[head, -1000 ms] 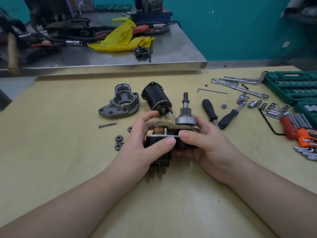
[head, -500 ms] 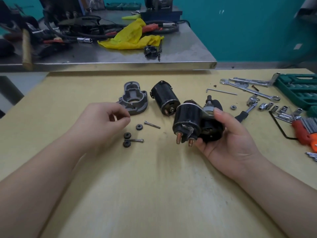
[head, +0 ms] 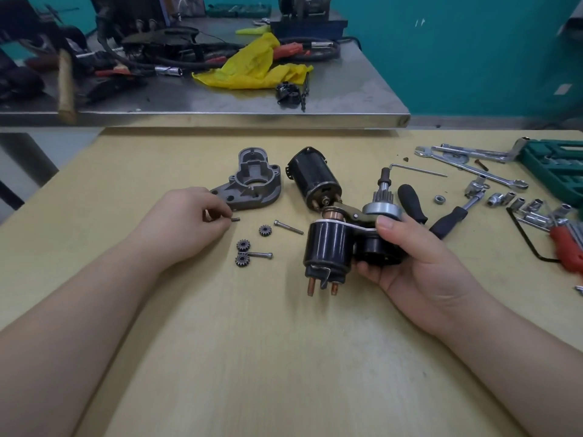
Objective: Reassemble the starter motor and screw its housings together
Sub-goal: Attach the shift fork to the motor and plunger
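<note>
Black and copper mark the starter sub-assembly (head: 347, 244) that your right hand (head: 413, 257) holds just above the yellow bench (head: 284, 357): your fingers (head: 389, 227) curl round its black gear housing, thumb pressed on top below the silver drive collar, the solenoid's copper terminals pointing toward you and the pinion shaft pointing away. Your left hand (head: 186, 225) rests on the bench to the left, its fingers pinching a short dark pin (head: 235, 219) at their tips, just in front of the grey cast nose housing (head: 250, 184). The black motor body (head: 312, 178) lies on its side between that housing and the held assembly. Three small planet gears (head: 243, 245) lie loose on the bench near two long bolts (head: 288, 227), one bolt touching the nearest gear. At the far right, the green socket case (head: 555, 165) stands open; its contents are too blurred to tell apart, though they appear to be sockets in moulded slots. Loose sockets (head: 511, 201), spanners (head: 473, 167), black-handled drivers (head: 411, 200) and a hex key (head: 416, 170) lie on the bench beside it.
</note>
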